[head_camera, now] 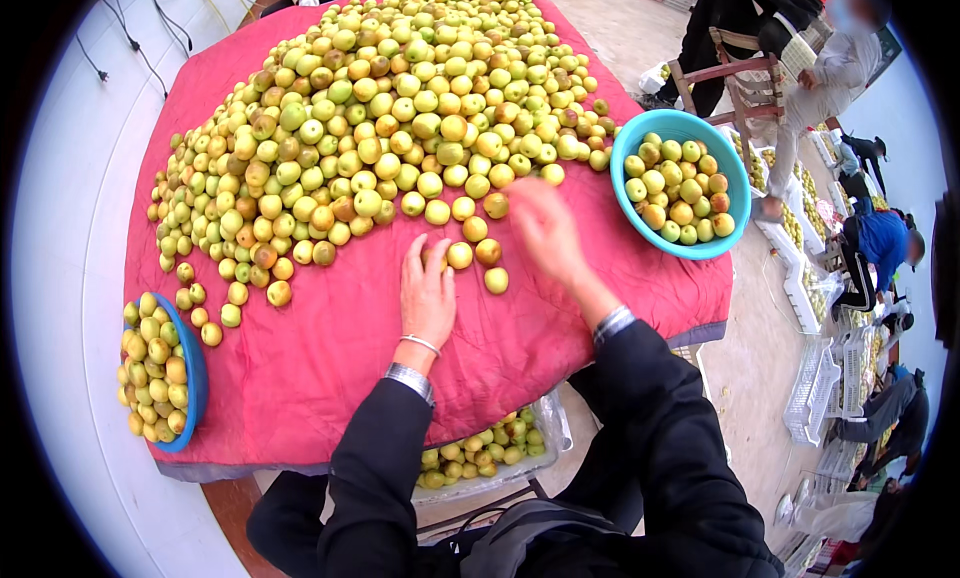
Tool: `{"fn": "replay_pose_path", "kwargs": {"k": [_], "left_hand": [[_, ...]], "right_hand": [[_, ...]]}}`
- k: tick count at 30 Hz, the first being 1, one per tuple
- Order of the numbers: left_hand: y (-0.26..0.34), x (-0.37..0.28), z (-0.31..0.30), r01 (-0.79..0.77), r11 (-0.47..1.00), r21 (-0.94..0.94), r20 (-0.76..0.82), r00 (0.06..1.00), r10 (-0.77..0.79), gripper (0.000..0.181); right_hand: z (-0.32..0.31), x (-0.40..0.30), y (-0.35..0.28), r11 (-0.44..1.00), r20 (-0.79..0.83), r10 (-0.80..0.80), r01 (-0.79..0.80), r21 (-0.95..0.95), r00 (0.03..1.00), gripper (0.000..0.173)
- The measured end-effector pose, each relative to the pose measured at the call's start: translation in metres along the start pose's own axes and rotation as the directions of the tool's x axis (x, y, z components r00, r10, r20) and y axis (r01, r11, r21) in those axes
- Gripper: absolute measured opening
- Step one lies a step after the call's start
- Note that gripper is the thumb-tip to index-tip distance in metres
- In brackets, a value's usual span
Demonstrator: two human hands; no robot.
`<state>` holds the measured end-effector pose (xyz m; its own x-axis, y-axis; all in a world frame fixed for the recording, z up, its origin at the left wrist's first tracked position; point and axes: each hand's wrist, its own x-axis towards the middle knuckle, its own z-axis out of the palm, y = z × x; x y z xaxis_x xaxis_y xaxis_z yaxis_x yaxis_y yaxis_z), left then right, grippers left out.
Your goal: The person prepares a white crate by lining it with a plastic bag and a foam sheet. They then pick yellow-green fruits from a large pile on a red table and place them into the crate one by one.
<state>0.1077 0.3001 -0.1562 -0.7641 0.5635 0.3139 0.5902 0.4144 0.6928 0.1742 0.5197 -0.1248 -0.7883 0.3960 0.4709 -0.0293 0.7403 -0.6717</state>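
Note:
My left hand (428, 293) lies low over the red cloth, its fingers curled around a small yellow-green fruit (439, 258) that is partly hidden under them. Motion blurs my right hand (541, 229), close to the lower edge of the fruit heap; whether anything is in its fingers cannot be made out. Between the hands lie several loose fruits, among them a browned one (488, 252) and a yellow one (496, 280). Beyond them spreads a large heap of fruit (375, 128), yellow-green with some brown patches.
A turquoise basin (741, 195) of fruit stands on the right, a blue basin (196, 383) of fruit at the left edge. Below the padded red cloth (300, 398) sits a fruit-filled crate (480, 484). Other people, a wooden chair (739, 83) and white plastic crates (812, 390) occupy the right side.

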Motion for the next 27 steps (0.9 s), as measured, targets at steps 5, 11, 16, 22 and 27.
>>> {"fn": "replay_pose_path", "kwargs": {"k": [5,11,16,22,27], "left_hand": [[-0.006,0.001,-0.009,-0.08,0.997,-0.005,-0.121,0.99,0.079,0.049],[0.056,-0.023,-0.011,-0.452,0.887,0.097,0.239,0.876,0.42,0.045],[0.022,-0.017,-0.001,-0.322,0.909,0.264,0.131,0.946,0.296,0.032],[-0.01,-0.009,-0.021,-0.298,0.938,0.175,0.05,0.955,0.294,0.017],[-0.009,-0.009,-0.016,-0.237,0.953,0.188,-0.003,0.97,0.242,0.031]], "right_hand": [[0.001,0.055,0.044,0.913,-0.167,0.225,-0.268,-0.308,0.96,0.038],[0.027,0.055,0.032,0.819,-0.005,0.116,-0.098,-0.565,0.993,0.04],[0.002,0.052,0.046,0.838,0.222,-0.058,0.169,-0.52,0.973,0.043],[-0.009,0.051,0.049,0.833,0.286,0.09,0.085,-0.546,0.954,0.049],[-0.017,0.035,0.025,0.85,0.357,0.129,0.082,-0.52,0.925,0.045]]}}
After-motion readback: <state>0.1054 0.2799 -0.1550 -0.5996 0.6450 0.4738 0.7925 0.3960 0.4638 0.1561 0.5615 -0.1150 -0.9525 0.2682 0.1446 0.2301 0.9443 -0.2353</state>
